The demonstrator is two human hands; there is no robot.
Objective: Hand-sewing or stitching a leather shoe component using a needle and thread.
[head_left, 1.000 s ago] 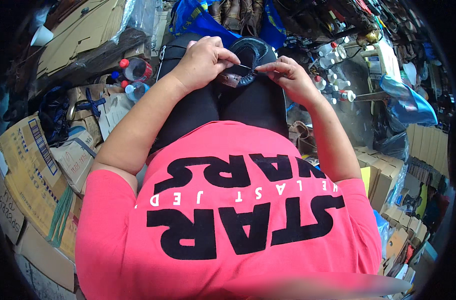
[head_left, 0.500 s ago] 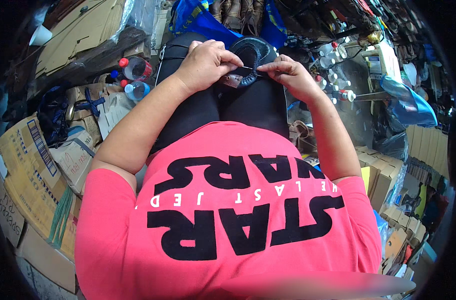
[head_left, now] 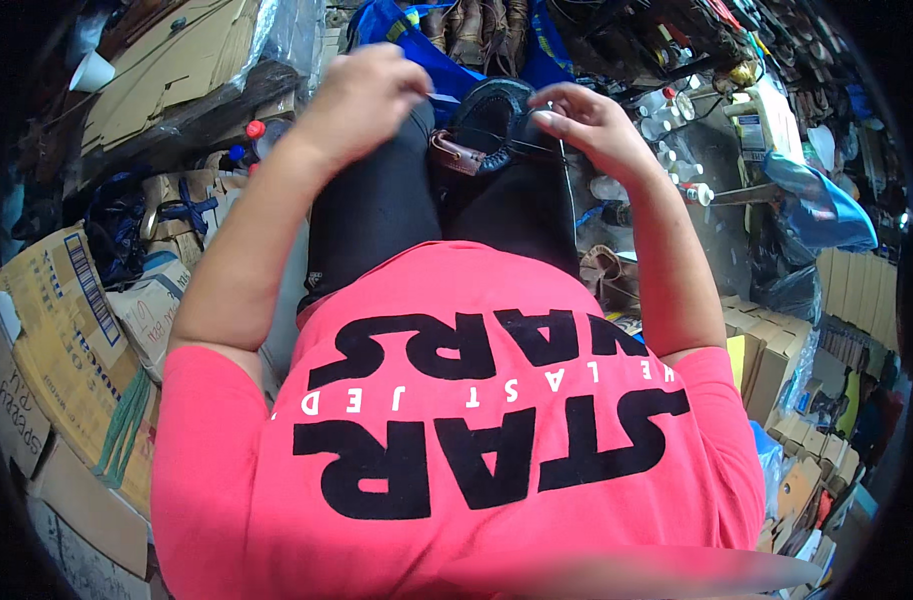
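Note:
A dark leather shoe [head_left: 494, 122] with a stitched rim and a brown strap piece [head_left: 456, 153] rests on my lap, between my thighs. My left hand [head_left: 369, 103] is raised left of the shoe, closed in a pinch and slightly blurred; a thin bright sliver like a needle sticks out of its fingertips. Right of the shoe, my right hand [head_left: 587, 125] has curled fingers, with forefinger and thumb tips a little apart. A thin dark thread [head_left: 533, 147] runs from the shoe's rim toward this hand. The hold on it is partly hidden.
Beyond my knees, a blue bag [head_left: 385, 30] holds several brown shoes [head_left: 470, 28]. Plastic bottles [head_left: 657, 128] stand on the right, near a blue plastic sheet [head_left: 827, 205]. Cardboard boxes [head_left: 62, 310] are stacked at the left, and flat cardboard [head_left: 167, 60] lies at the far left.
My hands have parted: the left moved up and left, away from the shoe, while the right shifted slightly up and right. The shoe stays on my lap.

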